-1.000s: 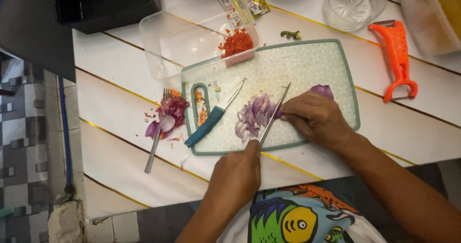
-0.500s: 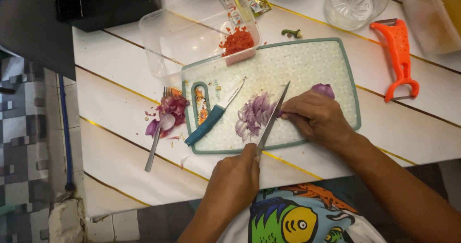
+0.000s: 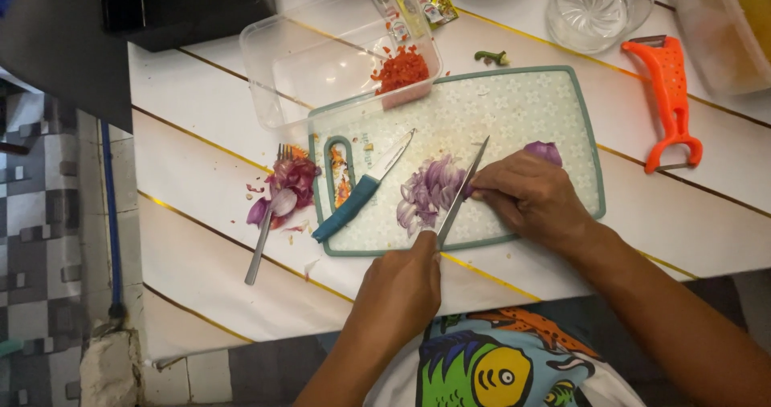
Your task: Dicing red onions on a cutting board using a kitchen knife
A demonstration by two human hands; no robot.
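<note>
The knife (image 3: 462, 188) is gripped by the left hand (image 3: 399, 286) and barely shifted since a second ago, beside chopped onion (image 3: 427, 192) on the cutting board (image 3: 514, 110), remaining onion pinned by the right hand (image 3: 530, 194).

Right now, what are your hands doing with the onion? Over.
Left hand grips knife, blade down in sliced red onion. Right hand pins the uncut piece. Blue-handled knife lies beside the pile.

A white table (image 3: 201, 238) with thin gold stripes is filling most of the view, daylight falling evenly across it. Left of the table, a grey-and-white checked tile floor (image 3: 40, 238) is showing (a blue pole (image 3: 111, 214) is running along the table's edge there). A dark box (image 3: 185, 5) is sitting at the table's far-left corner.
</note>
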